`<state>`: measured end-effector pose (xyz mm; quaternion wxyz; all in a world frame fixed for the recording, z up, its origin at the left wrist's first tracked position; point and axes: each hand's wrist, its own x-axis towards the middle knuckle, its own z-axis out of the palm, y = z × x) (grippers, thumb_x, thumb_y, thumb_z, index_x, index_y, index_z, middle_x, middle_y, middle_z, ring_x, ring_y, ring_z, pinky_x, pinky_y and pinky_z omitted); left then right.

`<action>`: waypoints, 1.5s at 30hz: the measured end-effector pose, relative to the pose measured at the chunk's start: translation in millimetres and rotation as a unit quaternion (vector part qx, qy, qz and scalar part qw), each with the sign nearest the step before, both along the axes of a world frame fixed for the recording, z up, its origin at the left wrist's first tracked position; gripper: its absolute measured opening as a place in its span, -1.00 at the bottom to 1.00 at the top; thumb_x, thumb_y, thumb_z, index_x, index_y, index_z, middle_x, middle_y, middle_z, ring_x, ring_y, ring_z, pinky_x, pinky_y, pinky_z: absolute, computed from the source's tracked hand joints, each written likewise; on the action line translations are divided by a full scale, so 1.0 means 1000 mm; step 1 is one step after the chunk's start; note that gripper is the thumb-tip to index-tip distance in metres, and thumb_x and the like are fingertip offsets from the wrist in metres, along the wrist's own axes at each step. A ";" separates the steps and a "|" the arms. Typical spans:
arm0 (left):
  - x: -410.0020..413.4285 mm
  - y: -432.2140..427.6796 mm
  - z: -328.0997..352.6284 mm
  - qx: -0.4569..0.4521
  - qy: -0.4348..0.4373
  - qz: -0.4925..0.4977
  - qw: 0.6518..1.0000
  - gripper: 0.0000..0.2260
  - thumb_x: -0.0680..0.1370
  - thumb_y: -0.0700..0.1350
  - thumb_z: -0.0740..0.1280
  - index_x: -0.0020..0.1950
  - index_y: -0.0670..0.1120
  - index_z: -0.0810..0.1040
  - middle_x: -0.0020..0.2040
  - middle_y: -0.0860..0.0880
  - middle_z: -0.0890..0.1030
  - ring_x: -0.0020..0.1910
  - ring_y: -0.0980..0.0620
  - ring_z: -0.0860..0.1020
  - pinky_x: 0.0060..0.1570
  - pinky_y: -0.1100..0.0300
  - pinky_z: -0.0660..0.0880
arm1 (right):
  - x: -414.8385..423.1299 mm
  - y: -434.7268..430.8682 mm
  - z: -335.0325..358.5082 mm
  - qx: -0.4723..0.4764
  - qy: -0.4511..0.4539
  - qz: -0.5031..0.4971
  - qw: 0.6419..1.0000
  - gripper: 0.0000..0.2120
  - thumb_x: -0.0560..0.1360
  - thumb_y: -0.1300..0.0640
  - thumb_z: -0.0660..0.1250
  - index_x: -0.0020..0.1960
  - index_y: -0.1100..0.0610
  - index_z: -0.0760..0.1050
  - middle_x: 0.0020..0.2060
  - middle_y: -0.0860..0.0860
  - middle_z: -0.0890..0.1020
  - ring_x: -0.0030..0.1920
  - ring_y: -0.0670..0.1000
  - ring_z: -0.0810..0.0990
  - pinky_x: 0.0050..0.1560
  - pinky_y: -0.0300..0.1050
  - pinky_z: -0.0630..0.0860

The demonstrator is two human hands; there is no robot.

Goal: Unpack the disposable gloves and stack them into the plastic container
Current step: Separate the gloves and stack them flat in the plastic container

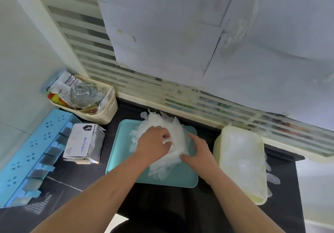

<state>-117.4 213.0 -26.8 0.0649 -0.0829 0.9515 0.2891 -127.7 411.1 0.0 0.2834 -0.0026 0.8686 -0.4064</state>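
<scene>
Near: you get bare bench [162, 193] before the teal tray [180, 181].
Left: glove box [81, 142] and blue rack [27, 158] crowd that side.
Right: yellow container [240, 160] stands just beside the tray.
Far: glove pile [162, 124], cream basket [108, 114], window wall [137, 81].

Tray [180, 177]: middle of the counter [162, 205].
Glove pile [162, 122]: on the tray, its far end past the back rim.
Left hand [153, 142]: on top of the pile.
Right hand [198, 149]: against the pile's right side.
Glove box [79, 142]: left of the tray, near it.
Basket [108, 110]: behind the glove box, in the back-left corner.
Rack [27, 153]: far left, beside the box.
Plastic container [260, 201]: just right of the tray, with loose gloves [242, 153] inside it.
</scene>
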 end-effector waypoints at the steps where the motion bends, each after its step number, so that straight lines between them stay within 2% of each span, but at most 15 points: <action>1: -0.001 -0.003 0.012 0.030 -0.003 0.013 0.999 -0.90 0.53 0.03 0.41 0.03 0.11 0.64 0.02 0.19 0.62 0.09 0.13 0.49 0.02 0.22 0.44 | -0.005 -0.006 0.007 0.020 0.040 0.031 0.999 -0.12 0.49 0.03 0.57 0.67 -0.15 0.17 0.63 -0.05 0.14 0.61 0.07 0.22 0.60 0.10 0.29; 4: -0.005 -0.015 0.038 0.143 -0.050 0.023 0.988 -0.96 0.45 0.05 0.45 -0.14 0.19 0.63 0.00 0.21 0.61 0.12 0.16 0.52 0.11 0.21 0.49 | -0.020 -0.018 0.030 0.041 0.127 0.102 0.986 0.00 0.42 -0.09 0.63 0.68 -0.22 0.12 0.69 -0.11 -0.06 0.68 0.00 -0.09 0.65 0.14 0.06; 6: -0.007 -0.022 0.049 0.215 -0.063 0.002 0.975 -0.93 0.48 -0.01 0.48 -0.15 0.17 0.64 0.02 0.17 0.66 0.10 0.20 0.59 0.13 0.32 0.50 | -0.030 -0.024 0.043 0.020 0.122 0.124 0.985 -0.17 0.41 -0.11 0.64 0.58 -0.20 0.34 0.64 -0.11 0.21 0.65 -0.01 0.08 0.61 0.05 0.14; 8: -0.008 -0.025 0.060 0.276 -0.060 0.009 0.959 -0.93 0.56 -0.10 0.46 -0.09 0.08 0.68 -0.03 0.11 0.71 -0.02 0.28 0.61 0.00 0.46 0.45 | -0.036 -0.029 0.054 0.003 0.095 0.109 0.989 -0.52 0.45 -0.07 0.61 0.32 -0.12 0.56 0.33 -0.13 0.57 0.41 -0.04 0.46 0.38 -0.10 0.37; 10: -0.008 -0.025 0.066 0.338 -0.037 0.050 0.939 -0.96 0.60 -0.14 0.43 -0.02 -0.03 0.68 -0.07 -0.02 0.73 -0.13 0.21 0.62 -0.09 0.41 0.47 | -0.038 -0.032 0.059 -0.013 0.080 0.084 0.993 -0.82 0.53 -0.04 0.54 0.01 0.00 0.60 -0.06 -0.11 0.65 0.02 -0.07 0.60 0.08 -0.17 0.46; 12: -0.006 -0.025 0.068 0.394 -0.026 0.085 0.915 -0.94 0.62 -0.15 0.42 0.06 -0.05 0.67 -0.10 -0.04 0.74 -0.14 0.17 0.65 -0.09 0.36 0.51 | -0.036 -0.030 0.056 -0.086 0.048 0.017 0.995 -0.79 0.53 -0.03 0.54 -0.15 0.04 0.59 -0.27 -0.07 0.63 -0.20 -0.03 0.59 -0.09 -0.15 0.52; 16: -0.003 -0.024 0.060 0.423 -0.042 0.087 0.901 -0.83 0.53 -0.04 0.54 0.10 0.09 0.66 -0.22 0.09 0.63 -0.19 0.20 0.59 -0.10 0.33 0.54 | -0.035 -0.022 0.048 -0.178 -0.005 -0.069 0.982 -0.79 0.46 0.05 0.62 -0.02 0.14 0.68 -0.09 0.17 0.74 -0.01 0.25 0.73 0.12 0.21 0.69; 19: -0.004 -0.021 0.056 0.436 -0.043 0.103 0.893 -0.86 0.56 -0.08 0.51 -0.06 -0.13 0.66 -0.25 -0.01 0.60 -0.22 0.08 0.55 -0.14 0.25 0.52 | -0.035 -0.017 0.045 -0.255 -0.034 -0.114 0.960 -0.72 0.46 0.16 0.62 0.08 0.27 0.66 -0.04 0.27 0.73 0.01 0.31 0.73 0.17 0.29 0.67; 22: -0.004 -0.022 0.053 0.481 -0.051 0.141 0.864 -0.81 0.59 -0.07 0.47 -0.14 -0.14 0.60 -0.31 -0.06 0.52 -0.26 0.00 0.47 -0.08 0.10 0.49 | -0.036 -0.010 0.043 -0.360 -0.084 -0.209 0.905 -0.66 0.56 0.22 0.49 0.15 0.47 0.54 -0.08 0.28 0.64 -0.11 0.23 0.64 -0.04 0.10 0.70; 25: 0.000 -0.024 0.050 0.509 -0.104 0.138 0.843 -0.88 0.60 -0.09 0.47 -0.08 -0.11 0.66 -0.32 -0.06 0.56 -0.28 -0.03 0.51 -0.03 0.02 0.53 | -0.035 -0.005 0.044 -0.378 -0.088 -0.262 0.884 -0.87 0.62 0.23 0.42 0.08 0.31 0.59 -0.12 0.20 0.63 -0.19 0.13 0.63 -0.20 -0.05 0.68; 33: 0.008 -0.005 0.055 0.507 -0.116 0.108 0.847 -0.89 0.55 -0.08 0.52 -0.01 -0.09 0.65 -0.13 -0.05 0.66 -0.10 -0.01 0.63 0.09 0.00 0.60 | -0.026 -0.011 0.048 -0.339 -0.098 -0.143 0.925 -0.72 0.61 0.06 0.46 0.20 0.24 0.68 0.05 0.25 0.73 0.01 0.20 0.71 0.05 0.14 0.61; 36: 0.011 0.003 0.056 0.521 -0.112 0.079 0.843 -0.64 0.46 -0.02 0.61 0.20 -0.04 0.62 0.13 -0.04 0.71 0.17 -0.04 0.66 0.28 -0.05 0.58 | -0.020 -0.014 0.045 -0.303 -0.065 -0.156 0.938 -0.80 0.61 0.15 0.46 0.08 0.30 0.67 -0.14 0.22 0.74 -0.18 0.16 0.65 -0.14 0.01 0.62; 39: 0.009 0.004 0.058 0.588 -0.123 0.040 0.798 -0.49 0.48 -0.19 0.59 0.39 -0.07 0.54 0.28 -0.07 0.67 0.31 -0.05 0.62 0.36 0.01 0.52 | -0.016 -0.010 0.040 -0.254 -0.038 -0.116 0.959 -0.84 0.61 0.06 0.47 -0.02 0.15 0.72 -0.10 0.19 0.75 -0.03 0.26 0.71 0.09 0.13 0.66; 42: 0.005 0.000 0.052 0.628 -0.164 0.025 0.760 -0.57 0.50 -0.30 0.54 0.35 -0.14 0.59 0.13 -0.18 0.69 0.16 -0.16 0.67 0.23 -0.03 0.59 | -0.013 -0.001 0.037 -0.253 -0.053 -0.126 0.958 -0.87 0.60 0.08 0.49 -0.04 0.14 0.73 -0.08 0.18 0.75 -0.01 0.22 0.74 0.14 0.20 0.68; 45: 0.007 -0.010 0.037 0.524 -0.171 0.102 0.828 -0.69 0.50 -0.21 0.56 0.22 -0.07 0.66 -0.21 -0.04 0.59 -0.25 -0.02 0.58 -0.11 0.12 0.63 | -0.011 0.010 0.031 -0.198 0.000 -0.167 0.966 -0.79 0.60 0.07 0.48 -0.13 0.20 0.66 -0.24 0.07 0.69 -0.15 0.09 0.64 -0.01 0.04 0.65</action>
